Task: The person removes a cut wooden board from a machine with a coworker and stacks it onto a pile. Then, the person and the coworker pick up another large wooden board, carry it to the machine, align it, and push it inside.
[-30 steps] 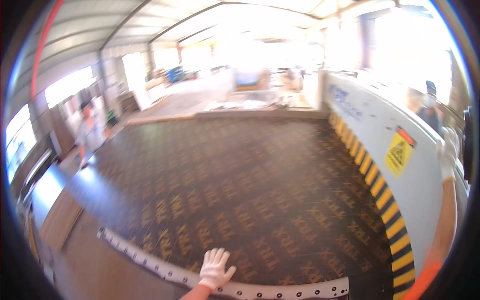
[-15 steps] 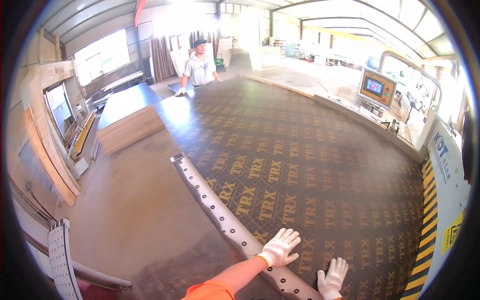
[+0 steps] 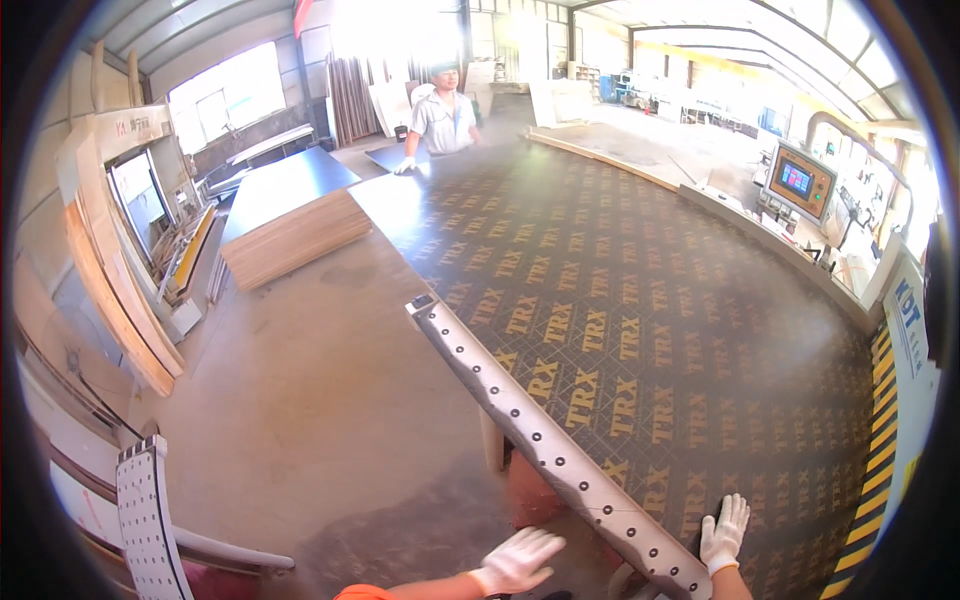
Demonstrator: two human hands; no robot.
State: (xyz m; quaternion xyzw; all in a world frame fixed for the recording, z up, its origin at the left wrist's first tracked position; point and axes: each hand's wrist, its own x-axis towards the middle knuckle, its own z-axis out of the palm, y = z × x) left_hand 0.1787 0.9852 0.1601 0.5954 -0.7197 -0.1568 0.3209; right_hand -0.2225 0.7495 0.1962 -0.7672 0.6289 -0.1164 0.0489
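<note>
My right hand [image 3: 725, 532], in a pale work glove, lies with fingers stretched out on a large dark panel [image 3: 560, 270] printed with rows of gold lettering. My left hand [image 3: 517, 562], gloved the same way, is off the panel at the lower middle, above the floor. Its fingers are extended and nothing is in them. Between my hands and along the panel's near left side runs a metal support beam [image 3: 537, 437] dotted with round fittings.
Across the panel stands a co-worker [image 3: 440, 125], a gloved hand resting on its far left edge. A stack of boards [image 3: 298, 238] sits at left. A perforated metal arm [image 3: 150, 520] juts up lower left. Right are a control screen [image 3: 798, 182] and a black-and-yellow striped guard [image 3: 868, 480].
My left hand has lifted off the panel and beam and moved down to the left. My right hand remains on the panel. The view has shifted, so the scene sits further right.
</note>
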